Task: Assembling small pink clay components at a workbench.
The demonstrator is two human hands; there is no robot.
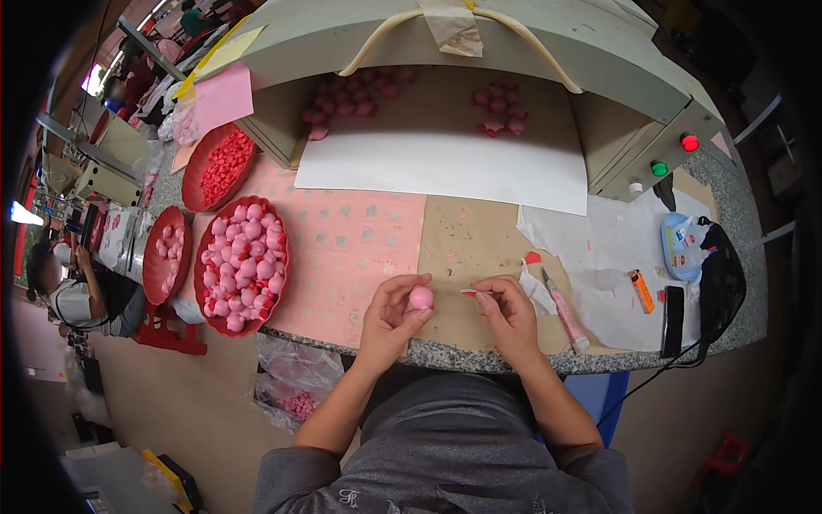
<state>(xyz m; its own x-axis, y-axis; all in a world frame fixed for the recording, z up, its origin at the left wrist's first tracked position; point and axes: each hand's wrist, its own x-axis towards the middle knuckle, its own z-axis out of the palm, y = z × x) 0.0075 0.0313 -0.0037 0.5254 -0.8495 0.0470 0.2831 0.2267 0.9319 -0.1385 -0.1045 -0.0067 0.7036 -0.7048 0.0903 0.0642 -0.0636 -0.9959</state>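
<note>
My left hand (394,317) is closed around a small round pink figure piece (420,298), gripping it between thumb and fingers over the bench edge. A pinch of my right hand (508,317) holds a small, thin red and pale piece (469,293), too small to make out fully. The two hands are apart, with brown paper (449,257) beneath them. Beside my right hand lie a crumpled white tissue (538,293) and a syringe-like tube (563,313) with pink contents.
Left stands a red bowl of pink and red pieces (199,287), with more red bowls (148,257) (185,184) beyond. A grey machine (548,60) holds pink pieces at the back. An orange lighter (642,291), a phone (673,321) and a black bag (726,283) lie right.
</note>
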